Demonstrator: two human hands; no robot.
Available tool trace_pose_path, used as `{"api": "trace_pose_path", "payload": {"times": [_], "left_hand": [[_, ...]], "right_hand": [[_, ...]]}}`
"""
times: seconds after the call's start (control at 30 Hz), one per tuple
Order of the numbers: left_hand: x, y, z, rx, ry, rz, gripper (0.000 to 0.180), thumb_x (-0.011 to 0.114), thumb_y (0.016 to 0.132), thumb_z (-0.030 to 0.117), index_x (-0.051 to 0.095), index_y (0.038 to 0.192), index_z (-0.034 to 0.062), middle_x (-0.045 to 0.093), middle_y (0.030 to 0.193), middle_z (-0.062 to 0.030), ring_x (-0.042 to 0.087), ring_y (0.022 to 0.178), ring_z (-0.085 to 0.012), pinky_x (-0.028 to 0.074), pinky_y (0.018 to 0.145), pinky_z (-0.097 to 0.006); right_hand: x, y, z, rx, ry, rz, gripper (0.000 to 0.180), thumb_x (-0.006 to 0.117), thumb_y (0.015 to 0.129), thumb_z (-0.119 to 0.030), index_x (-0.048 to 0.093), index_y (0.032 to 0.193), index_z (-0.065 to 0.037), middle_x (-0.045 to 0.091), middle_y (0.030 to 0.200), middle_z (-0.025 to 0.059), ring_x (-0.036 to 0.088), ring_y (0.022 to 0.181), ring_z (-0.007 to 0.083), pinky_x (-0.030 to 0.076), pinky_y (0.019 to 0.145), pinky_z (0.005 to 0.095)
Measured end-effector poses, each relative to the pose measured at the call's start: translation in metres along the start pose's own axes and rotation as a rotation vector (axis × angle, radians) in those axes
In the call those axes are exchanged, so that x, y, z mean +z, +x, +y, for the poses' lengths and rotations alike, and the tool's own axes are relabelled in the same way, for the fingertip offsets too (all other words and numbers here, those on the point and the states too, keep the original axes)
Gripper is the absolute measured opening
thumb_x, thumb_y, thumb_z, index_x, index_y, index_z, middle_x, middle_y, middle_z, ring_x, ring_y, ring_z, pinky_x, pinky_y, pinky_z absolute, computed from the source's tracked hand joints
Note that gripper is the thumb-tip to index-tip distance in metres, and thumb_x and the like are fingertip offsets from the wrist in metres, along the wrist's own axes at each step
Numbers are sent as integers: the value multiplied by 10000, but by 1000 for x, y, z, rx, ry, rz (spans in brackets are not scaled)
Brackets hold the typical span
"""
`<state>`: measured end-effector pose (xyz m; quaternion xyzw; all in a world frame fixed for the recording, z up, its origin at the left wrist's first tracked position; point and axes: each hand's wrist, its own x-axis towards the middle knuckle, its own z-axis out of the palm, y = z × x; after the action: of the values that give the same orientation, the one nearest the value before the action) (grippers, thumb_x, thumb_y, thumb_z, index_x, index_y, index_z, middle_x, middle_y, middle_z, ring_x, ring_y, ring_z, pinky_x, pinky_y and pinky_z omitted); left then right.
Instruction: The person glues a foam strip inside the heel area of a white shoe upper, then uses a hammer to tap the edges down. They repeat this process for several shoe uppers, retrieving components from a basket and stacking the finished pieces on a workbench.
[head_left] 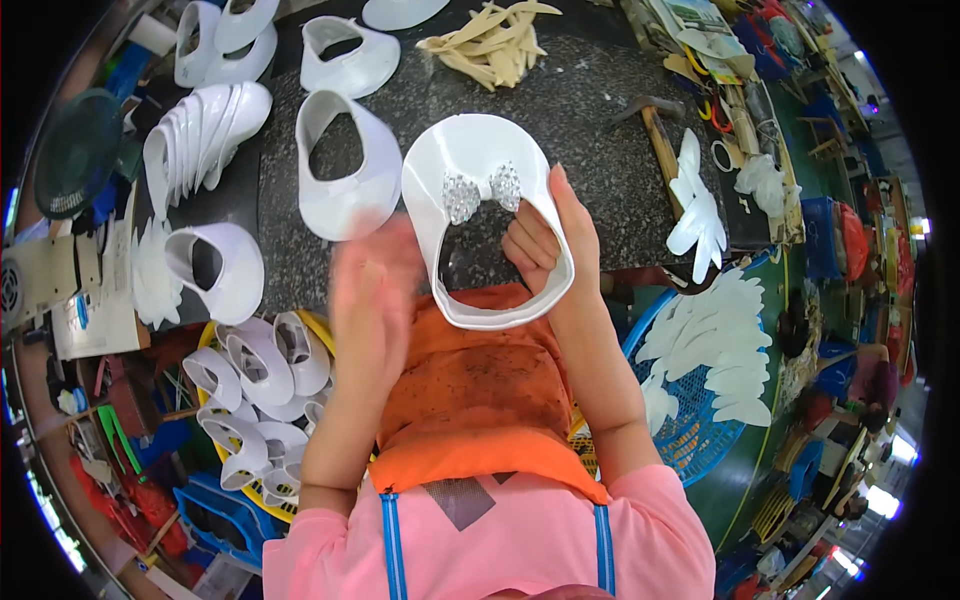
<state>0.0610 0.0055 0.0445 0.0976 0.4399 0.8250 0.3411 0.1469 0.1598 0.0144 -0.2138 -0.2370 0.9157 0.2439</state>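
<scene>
Right now the right hand (555, 240) grips a white shoe upper (470, 160) with a glittery bow (483, 190), fingers curled through its opening, held over the orange lap cushion (470, 390). Left hand (372, 290) is motion-blurred just left of the upper, apparently flat and holding nothing. More white uppers (345, 165) lie on the dark worktable (590, 110), further left.

Dark speckled worktable (590, 110), white shoe uppers (345, 165), beige strips (495, 40), hammer (655, 125)
</scene>
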Motion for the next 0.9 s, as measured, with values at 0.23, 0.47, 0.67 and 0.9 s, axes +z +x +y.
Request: {"api": "trace_pose_path", "payload": {"times": [0.23,0.47,0.67,0.9], "left_hand": [[-14,11,-23,-315,-493,-213,256,577,945,151,546,1165,23,629,873,-88,634,803,-191,526,765,-327],[-12,8,-19,-314,-383,-73,258,633,885,43,559,1130,13,642,933,-70,632,863,-149,524,775,-297],[-25,11,-3,-251,-439,-97,279,658,802,-41,565,1059,12,651,886,-86,645,850,-177,528,775,-310],[-24,-12,29,76,183,-260,393,695,798,54,553,1164,28,630,1024,-72,605,1031,-205,479,892,-331]], "right_hand": [[2,-18,-18,-948,-1318,183,66,608,837,-63,617,902,-61,619,858,53,592,859,211,454,737,338],[31,-39,-13,-656,-1712,-447,203,773,687,-155,594,764,-98,530,662,31,528,677,222,390,712,346],[50,-32,5,-775,-1523,-586,179,745,708,-92,568,730,-78,513,657,61,501,621,254,386,625,367],[47,-39,12,-694,-1219,-484,193,730,717,-112,626,864,-43,585,770,61,527,778,246,394,863,400]]}}
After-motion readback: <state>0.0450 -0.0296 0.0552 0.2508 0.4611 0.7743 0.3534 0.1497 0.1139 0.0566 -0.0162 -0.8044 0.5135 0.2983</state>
